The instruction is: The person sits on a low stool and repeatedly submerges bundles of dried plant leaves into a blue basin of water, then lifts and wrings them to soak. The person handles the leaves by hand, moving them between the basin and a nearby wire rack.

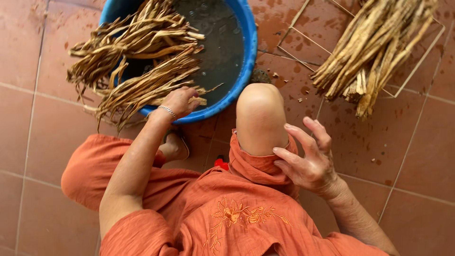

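Observation:
A blue round basin [250,52] of dark water stands on the tiled floor ahead of me. Long dried tan plant strips [142,57] lie across its left rim, their ends hanging out over the floor. My left hand [179,101], with a thin bracelet at the wrist, rests on the near end of those strips at the basin's front rim, fingers closed over them. My right hand [308,159] is open, fingers spread, touching the rolled orange trouser cloth beside my bare raised knee [259,116].
A second bundle of dried strips [374,47] lies on a thin wire rack [303,40] at the upper right. Reddish floor tiles [417,156] are wet and speckled with small bits. My foot in a sandal [174,147] sits under the left arm.

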